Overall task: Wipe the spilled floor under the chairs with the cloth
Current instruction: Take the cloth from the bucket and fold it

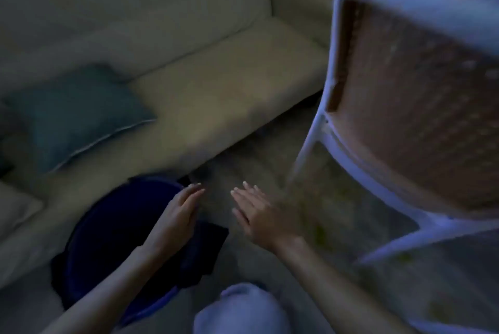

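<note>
While the dim, blurred head view hides fine detail, the count is plain enough: two bare hands, one dark cloth [205, 247], one blue bucket [108, 225], one white chair [405, 117] with a woven cane back, one pale sofa [205, 96] and one teal cushion [78, 115] on its seat.

At about 7 o'clock, the left hand [178, 215] lies flat with its fingers straight and together, the grip closed on nothing. Its palm hovers over or rests on the near end of the cloth; which of the two cannot be told. At about 6 o'clock, the right hand [259, 215] is spread above the floor [270, 166], its fingers apart, its grip holding nothing, and it is clear of the cloth.

Draped over the bucket's rim on the 3 o'clock side, the cloth hangs partly inside and partly out. It looks like a crumpled rectangle, its long axis running from about 7 o'clock to 1 o'clock, the farther corner pointing toward the chair.

Running from 9 o'clock up to 1 o'clock, the sofa's front edge borders the floor on that side, and the bucket sits just beside it. From 3 to 5 o'clock the chair's legs and lower rails close the other side. Between the sofa's edge and the chair lies a bare strip of floor, narrowing toward 12 o'clock. Yellowish-green smears [321, 233] mark the floor beneath the chair frame, near the right wrist. At 6 o'clock a pale rounded shape [243, 309], possibly the person's knee, fills the lower edge.
</note>
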A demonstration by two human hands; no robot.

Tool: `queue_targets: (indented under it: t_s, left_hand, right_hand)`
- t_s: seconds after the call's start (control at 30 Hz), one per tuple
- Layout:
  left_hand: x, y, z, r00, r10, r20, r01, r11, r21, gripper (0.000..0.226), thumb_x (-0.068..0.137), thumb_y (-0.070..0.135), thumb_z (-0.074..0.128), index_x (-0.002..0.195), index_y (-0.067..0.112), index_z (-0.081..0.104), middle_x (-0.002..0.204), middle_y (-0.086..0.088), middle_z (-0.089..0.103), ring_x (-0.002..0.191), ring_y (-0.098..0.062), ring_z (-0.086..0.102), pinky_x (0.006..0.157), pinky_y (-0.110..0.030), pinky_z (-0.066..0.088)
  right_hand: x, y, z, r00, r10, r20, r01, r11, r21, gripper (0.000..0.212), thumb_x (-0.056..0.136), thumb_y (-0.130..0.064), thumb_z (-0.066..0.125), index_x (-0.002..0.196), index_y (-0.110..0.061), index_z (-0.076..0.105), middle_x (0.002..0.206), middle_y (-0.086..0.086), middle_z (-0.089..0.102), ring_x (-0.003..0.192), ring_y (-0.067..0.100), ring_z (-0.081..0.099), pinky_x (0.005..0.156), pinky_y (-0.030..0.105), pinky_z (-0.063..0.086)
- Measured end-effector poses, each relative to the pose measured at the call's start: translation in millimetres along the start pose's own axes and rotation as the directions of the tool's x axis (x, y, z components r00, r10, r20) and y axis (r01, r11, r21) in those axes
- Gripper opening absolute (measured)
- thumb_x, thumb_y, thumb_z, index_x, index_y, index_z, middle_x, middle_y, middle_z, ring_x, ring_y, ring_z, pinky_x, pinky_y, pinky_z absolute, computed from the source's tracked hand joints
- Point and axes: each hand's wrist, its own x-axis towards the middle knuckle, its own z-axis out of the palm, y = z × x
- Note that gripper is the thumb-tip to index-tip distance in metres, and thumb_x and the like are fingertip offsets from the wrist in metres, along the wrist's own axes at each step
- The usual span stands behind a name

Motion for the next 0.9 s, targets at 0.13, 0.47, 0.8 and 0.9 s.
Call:
queue_targets:
  t_s: [0.13, 0.47, 0.8, 0.9]
  left_hand:
    - [-24, -46, 66, 0.978, -0.191, 0.083, 0.188, 0.981, 0.038, 0.070, 0.094, 0.031, 0.070, 0.153, 0.005, 0.041, 0.163, -0.014, 0.030, 0.153, -0.030, 0.030, 0.122, -0.050, 0.034]
    - [-42, -64, 110, 0.949, -0.287, 0.127, 0.313, 0.895, -0.317, 0.007, 0.104, 0.033, 0.051, 0.100, 0.032, 0.056, 0.096, 0.008, 0.065, 0.086, -0.002, 0.063, 0.079, -0.032, 0.047]
    - [-1, -12, 60, 0.996, 0.087, -0.002, -0.085, 0.964, -0.253, 0.034, 0.089, 0.051, 0.069, 0.079, 0.021, 0.057, 0.075, 0.005, 0.058, 0.068, -0.009, 0.056, 0.061, -0.024, 0.044]
    - [27, 19, 57, 0.967, 0.254, 0.017, -0.238, 0.926, -0.294, 0.044, 0.085, 0.067, 0.063, 0.081, 0.024, 0.057, 0.079, 0.010, 0.056, 0.076, -0.007, 0.056, 0.066, -0.019, 0.043]
  right_hand:
    - [-4, 35, 86, 0.969, -0.038, 0.243, 0.035, 0.999, 0.020, 0.068, 0.106, -0.055, 0.025, 0.144, -0.008, 0.055, 0.147, 0.011, 0.058, 0.138, 0.030, 0.052, 0.117, 0.046, 0.038]
    - [-39, 24, 162, 0.963, 0.199, 0.180, -0.249, 0.915, 0.319, 0.027, 0.100, -0.040, 0.059, 0.114, -0.018, 0.056, 0.110, 0.007, 0.069, 0.099, 0.026, 0.065, 0.082, 0.042, 0.051]
    - [-79, 5, 83, 0.830, 0.556, -0.049, -0.419, 0.679, 0.603, 0.016, 0.091, -0.023, 0.074, 0.091, -0.026, 0.058, 0.079, -0.011, 0.063, 0.069, -0.004, 0.056, 0.066, 0.017, 0.044]
    - [-96, 16, 41, 0.820, 0.560, -0.116, -0.436, 0.743, 0.508, 0.021, 0.092, -0.021, 0.074, 0.091, -0.025, 0.053, 0.079, -0.009, 0.059, 0.068, -0.002, 0.053, 0.063, 0.018, 0.041]
